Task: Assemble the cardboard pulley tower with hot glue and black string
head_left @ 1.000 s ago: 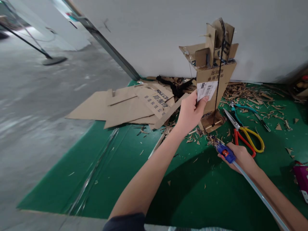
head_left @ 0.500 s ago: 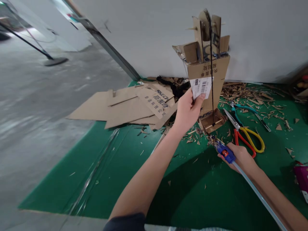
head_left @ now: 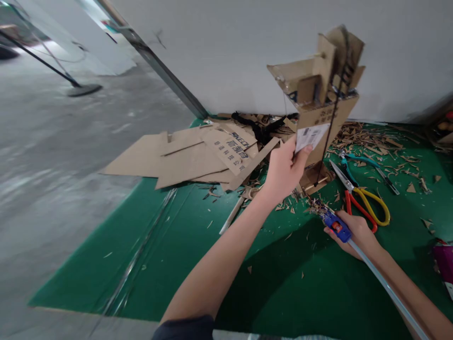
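My left hand grips the lower left side of a tall cardboard model, thumb over its white barcode label. The model leans to the right; a cardboard wheel sits between uprights at its top. A dark cord runs from the wheel down to a stick across a small cardboard tray at the foot. In my right hand is a blue hot glue gun, a long clear glue stick trailing from its back. Its nozzle end, covered in scraps, points toward the tray.
Scissors with red and yellow handles and teal-handled pliers lie to the right. Flat cardboard sheets are stacked left, by a black bundle. Cardboard scraps litter the green mat along the wall.
The cardboard model has shifted right and turned, tilting to the right with my left hand on it. My right hand and the glue gun have moved slightly right and down.
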`<state>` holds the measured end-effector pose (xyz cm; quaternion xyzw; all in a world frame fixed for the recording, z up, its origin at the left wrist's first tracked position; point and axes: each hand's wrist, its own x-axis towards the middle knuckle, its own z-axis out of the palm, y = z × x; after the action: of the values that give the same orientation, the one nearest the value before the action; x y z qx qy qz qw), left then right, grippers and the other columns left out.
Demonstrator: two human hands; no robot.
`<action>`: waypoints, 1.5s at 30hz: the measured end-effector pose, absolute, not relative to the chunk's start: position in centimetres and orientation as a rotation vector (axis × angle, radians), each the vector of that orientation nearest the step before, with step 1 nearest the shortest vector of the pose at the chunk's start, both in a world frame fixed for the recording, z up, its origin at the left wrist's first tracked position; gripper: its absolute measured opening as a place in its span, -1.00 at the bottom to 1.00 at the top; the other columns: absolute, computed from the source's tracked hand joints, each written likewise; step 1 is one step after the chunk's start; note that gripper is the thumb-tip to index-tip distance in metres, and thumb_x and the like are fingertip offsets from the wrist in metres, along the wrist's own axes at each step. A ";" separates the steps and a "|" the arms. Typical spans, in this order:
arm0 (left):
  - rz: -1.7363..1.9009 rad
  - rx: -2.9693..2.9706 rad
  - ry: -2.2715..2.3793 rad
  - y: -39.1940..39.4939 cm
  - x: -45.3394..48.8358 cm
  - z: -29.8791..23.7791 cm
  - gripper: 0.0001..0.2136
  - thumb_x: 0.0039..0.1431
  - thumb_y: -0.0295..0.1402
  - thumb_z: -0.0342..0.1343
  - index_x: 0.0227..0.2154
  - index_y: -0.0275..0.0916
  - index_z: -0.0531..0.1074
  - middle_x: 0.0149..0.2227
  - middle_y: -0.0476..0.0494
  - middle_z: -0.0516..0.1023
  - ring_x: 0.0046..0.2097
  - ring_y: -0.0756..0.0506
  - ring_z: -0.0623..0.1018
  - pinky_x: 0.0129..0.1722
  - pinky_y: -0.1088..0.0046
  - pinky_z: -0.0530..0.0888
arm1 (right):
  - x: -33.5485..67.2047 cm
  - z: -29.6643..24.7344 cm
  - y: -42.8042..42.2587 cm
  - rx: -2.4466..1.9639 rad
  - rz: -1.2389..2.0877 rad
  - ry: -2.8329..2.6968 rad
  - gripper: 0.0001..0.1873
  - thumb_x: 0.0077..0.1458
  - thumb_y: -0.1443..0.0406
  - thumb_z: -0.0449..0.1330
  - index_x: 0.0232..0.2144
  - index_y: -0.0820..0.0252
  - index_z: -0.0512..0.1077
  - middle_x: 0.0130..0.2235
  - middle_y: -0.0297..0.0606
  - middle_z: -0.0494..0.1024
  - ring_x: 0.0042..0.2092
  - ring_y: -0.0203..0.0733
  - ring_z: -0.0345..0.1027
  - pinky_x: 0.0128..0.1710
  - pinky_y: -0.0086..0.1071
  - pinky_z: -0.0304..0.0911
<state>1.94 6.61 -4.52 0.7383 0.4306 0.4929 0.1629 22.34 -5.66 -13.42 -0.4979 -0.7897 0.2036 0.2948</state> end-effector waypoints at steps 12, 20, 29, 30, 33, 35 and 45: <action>1.266 2.328 1.037 4.5 1.9 -3.1 -0.80 0.37 -0.29 -0.04 -0.14 -0.25 0.43 -0.64 0.06 0.34 -0.66 0.05 0.27 -0.64 0.52 0.18 | 20.5 -12.1 -5.5 -1.518 0.635 -2.073 -0.77 0.13 0.09 0.18 -0.32 0.12 0.38 -0.51 -0.29 0.51 -0.51 -0.15 0.46 -0.55 -0.45 0.16; 1.266 2.331 1.019 4.6 1.9 -3.2 -0.82 0.35 -0.34 -0.01 -0.13 -0.27 0.44 -0.64 0.08 0.32 -0.66 0.07 0.27 -0.64 0.54 0.16 | 20.4 -11.9 -5.5 -1.491 0.665 -2.059 -0.79 0.14 0.11 0.16 -0.36 0.11 0.32 -0.53 -0.32 0.48 -0.53 -0.17 0.43 -0.55 -0.45 0.13; 1.240 2.353 1.004 4.4 2.0 -2.8 -0.82 0.36 -0.34 -0.03 -0.12 -0.24 0.44 -0.66 0.09 0.30 -0.68 0.07 0.25 -0.66 0.53 0.13 | 20.3 -11.9 -5.3 -1.484 0.635 -2.067 -0.77 0.14 0.09 0.15 -0.40 0.09 0.29 -0.54 -0.32 0.46 -0.53 -0.16 0.42 -0.56 -0.44 0.10; 1.240 2.360 1.002 4.4 2.0 -2.8 -0.82 0.36 -0.34 -0.03 -0.12 -0.24 0.43 -0.65 0.08 0.32 -0.67 0.06 0.27 -0.65 0.53 0.15 | 20.3 -11.9 -5.3 -1.480 0.632 -2.069 -0.77 0.15 0.09 0.15 -0.40 0.09 0.29 -0.54 -0.32 0.46 -0.53 -0.16 0.43 -0.56 -0.44 0.10; 1.245 2.384 1.000 4.3 2.0 -2.8 -0.84 0.36 -0.34 -0.04 -0.19 -0.24 0.43 -0.62 0.07 0.36 -0.64 0.06 0.31 -0.63 0.54 0.18 | 20.2 -12.1 -5.3 -1.466 0.623 -2.073 -0.76 0.15 0.09 0.14 -0.40 0.10 0.29 -0.54 -0.32 0.45 -0.54 -0.17 0.42 -0.55 -0.44 0.10; 1.243 2.396 0.988 4.3 2.0 -2.7 -0.85 0.36 -0.35 -0.03 -0.21 -0.24 0.43 -0.60 0.05 0.38 -0.62 0.06 0.34 -0.61 0.55 0.20 | 20.2 -12.2 -5.2 -1.463 0.602 -2.073 -0.76 0.16 0.09 0.14 -0.41 0.11 0.30 -0.56 -0.33 0.44 -0.55 -0.18 0.41 -0.56 -0.44 0.10; 1.203 2.387 0.991 4.3 1.9 -2.9 -0.85 0.34 -0.34 0.00 -0.22 -0.24 0.46 -0.62 0.06 0.36 -0.63 0.06 0.32 -0.62 0.54 0.23 | 20.3 -12.6 -5.3 -1.424 0.521 -2.041 -0.69 0.16 0.11 0.15 -0.13 0.17 0.44 -0.50 -0.26 0.54 -0.52 -0.16 0.47 -0.52 -0.44 0.24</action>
<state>1.89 4.32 -2.90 0.8284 0.3441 0.4175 0.1449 20.26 -5.35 -12.55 -0.5350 -0.7670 0.1958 0.2951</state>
